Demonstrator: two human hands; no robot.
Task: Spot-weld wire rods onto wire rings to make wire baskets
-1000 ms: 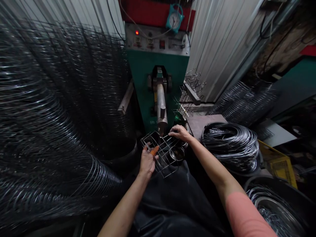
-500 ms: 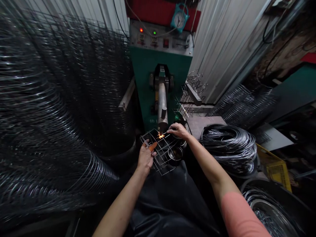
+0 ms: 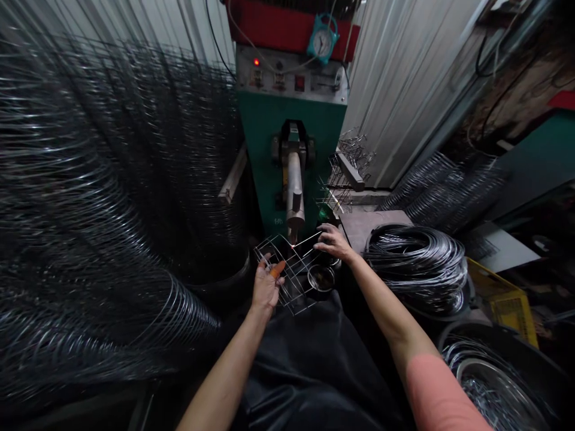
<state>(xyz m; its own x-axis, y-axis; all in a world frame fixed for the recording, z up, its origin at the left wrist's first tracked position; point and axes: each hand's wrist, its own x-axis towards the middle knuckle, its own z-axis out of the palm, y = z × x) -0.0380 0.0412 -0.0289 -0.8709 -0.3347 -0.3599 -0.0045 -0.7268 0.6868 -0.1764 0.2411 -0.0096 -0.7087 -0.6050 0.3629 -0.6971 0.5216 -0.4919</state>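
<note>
My left hand point(image 3: 266, 284) is closed on the left side of a wire rack point(image 3: 293, 291), a small grid of thin metal rods. An orange cover sits on one of its digits. The rack lies under the electrode of a spot welder point(image 3: 295, 179), where a small red glow shows at a rod joint. From that joint a straight rod point(image 3: 308, 240) runs up and right. My right hand point(image 3: 335, 242) is by the rod's outer end, fingers apart and bent; whether a fingertip touches the rod cannot be made out. Below it stands a small round metal bowl point(image 3: 321, 278).
Tall stacks of bent wire frames point(image 3: 90, 179) fill the left side. At right lie a coil of wire point(image 3: 417, 263), a yellow crate point(image 3: 507, 305) and a tub point(image 3: 498, 377) of wire pieces. A blue clock point(image 3: 322, 43) hangs above the welder's panel.
The sparks at the joint have died down to a small glow, and the green panel light has gone out. My right hand has moved right, away from the joint, its fingers spreading.
</note>
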